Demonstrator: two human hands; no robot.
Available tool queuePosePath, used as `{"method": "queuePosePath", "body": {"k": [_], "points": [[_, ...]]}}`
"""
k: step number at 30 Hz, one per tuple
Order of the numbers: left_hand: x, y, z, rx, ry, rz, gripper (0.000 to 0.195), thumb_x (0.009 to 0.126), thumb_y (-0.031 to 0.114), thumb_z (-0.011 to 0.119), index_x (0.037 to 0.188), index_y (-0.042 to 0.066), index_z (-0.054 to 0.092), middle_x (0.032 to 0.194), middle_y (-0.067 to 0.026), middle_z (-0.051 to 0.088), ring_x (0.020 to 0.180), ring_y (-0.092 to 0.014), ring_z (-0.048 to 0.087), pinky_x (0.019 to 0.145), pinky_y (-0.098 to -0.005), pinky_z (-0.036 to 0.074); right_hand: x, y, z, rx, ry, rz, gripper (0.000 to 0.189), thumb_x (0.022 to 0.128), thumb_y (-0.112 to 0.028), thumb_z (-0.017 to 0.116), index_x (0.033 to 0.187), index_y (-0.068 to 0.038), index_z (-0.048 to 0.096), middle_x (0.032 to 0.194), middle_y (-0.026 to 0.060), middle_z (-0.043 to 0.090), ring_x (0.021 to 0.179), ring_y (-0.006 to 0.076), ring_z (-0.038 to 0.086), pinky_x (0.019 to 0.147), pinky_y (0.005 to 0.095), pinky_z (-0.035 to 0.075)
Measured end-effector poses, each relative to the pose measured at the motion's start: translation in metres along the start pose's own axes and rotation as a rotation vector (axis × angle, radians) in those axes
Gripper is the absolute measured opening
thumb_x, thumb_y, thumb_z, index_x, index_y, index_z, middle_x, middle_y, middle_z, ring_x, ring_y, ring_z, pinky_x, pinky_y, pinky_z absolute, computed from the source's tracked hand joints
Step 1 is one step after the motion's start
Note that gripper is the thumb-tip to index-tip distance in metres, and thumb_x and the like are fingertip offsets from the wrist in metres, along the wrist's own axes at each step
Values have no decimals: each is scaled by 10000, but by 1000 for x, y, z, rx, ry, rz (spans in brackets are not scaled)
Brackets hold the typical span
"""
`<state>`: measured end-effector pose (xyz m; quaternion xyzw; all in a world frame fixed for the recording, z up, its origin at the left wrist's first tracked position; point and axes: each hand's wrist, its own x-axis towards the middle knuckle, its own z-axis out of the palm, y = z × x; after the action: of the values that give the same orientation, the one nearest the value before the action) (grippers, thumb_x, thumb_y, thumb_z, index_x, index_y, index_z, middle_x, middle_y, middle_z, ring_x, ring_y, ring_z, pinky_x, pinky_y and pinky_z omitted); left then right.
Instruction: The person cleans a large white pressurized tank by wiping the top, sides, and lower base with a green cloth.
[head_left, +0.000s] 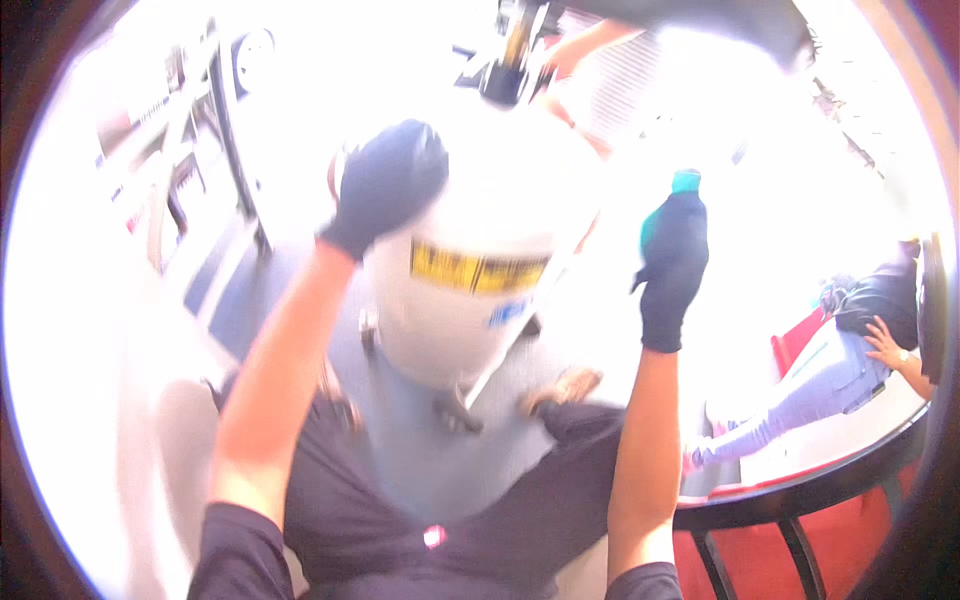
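A white tank-like body (480, 330) stands upright between my legs, with yellow warning labels and a small blue sticker on its near side. My left hand (394, 180), in a dark work glove, is at the upper left of the tank, its fingers curled; glare hides whether they grip anything. To the right of the tank, my right hand (675, 247) is raised in a dark glove. Teal shows at its fingertips and along its left side, and I cannot tell whether that is the glove or a held thing. A dark metal fitting (504, 82) appears beyond the tank's top.
Another person's arm (592, 45) reaches in near the fitting. At the right stands a person in jeans (795, 405), one hand at the hip. Casters (457, 416) sit under the tank. A dark curved rail (810, 495) crosses the lower right. A frame leg (232, 135) stands left.
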<state>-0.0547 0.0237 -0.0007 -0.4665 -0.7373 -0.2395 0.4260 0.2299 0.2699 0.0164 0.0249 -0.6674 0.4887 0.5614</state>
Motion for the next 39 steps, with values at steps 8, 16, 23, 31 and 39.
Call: {"method": "queuePosePath", "body": {"k": [8, 16, 23, 31, 39], "points": [[-1, 50, -17, -732, 81, -50, 411, 1003, 202, 653, 1348, -16, 606, 1356, -243, 638, 1297, -426, 593, 1147, -496, 452, -12, -14, 159, -826, -554, -470, 657, 749, -216, 789, 1366, -69, 615, 1361, 186, 626, 1337, 403, 548, 1180, 500, 369], [17, 58, -20, -635, 39, 130, 487, 1037, 209, 619, 1478, 10, 561, 1505, -214, 577, 1429, -391, 532, 1238, -517, 375, 13, 18, 165, -1016, -382, -103, 589, 910, -293, 673, 1420, -12, 587, 1495, 213, 574, 1425, 425, 510, 1190, 548, 389], [-20, 55, -25, -536, -20, 81, 533, 1019, 296, 646, 1511, 100, 586, 1553, -138, 574, 1494, -318, 491, 1266, -505, 339, -43, 38, 143, -610, -241, -435, 534, 918, -197, 680, 1409, -3, 601, 1444, 215, 618, 1373, 447, 550, 1204, 552, 375], [-47, 74, -7, -264, 154, -60, 450, 963, 225, 693, 1409, 166, 672, 1469, -83, 641, 1411, -276, 571, 1231, -523, 397, -61, 14, 163, -813, -291, -414, 431, 898, -138, 698, 1302, 4, 659, 1373, 190, 664, 1358, 427, 587, 1207, 606, 364], [-64, 88, 1, -360, 157, -86, 410, 951, 187, 703, 1359, 145, 703, 1413, -78, 687, 1367, -278, 617, 1204, -495, 443, -73, 39, 162, -879, -206, -421, 380, 910, -119, 679, 1274, -13, 674, 1403, 149, 667, 1372, 394, 579, 1218, 592, 351]]}}
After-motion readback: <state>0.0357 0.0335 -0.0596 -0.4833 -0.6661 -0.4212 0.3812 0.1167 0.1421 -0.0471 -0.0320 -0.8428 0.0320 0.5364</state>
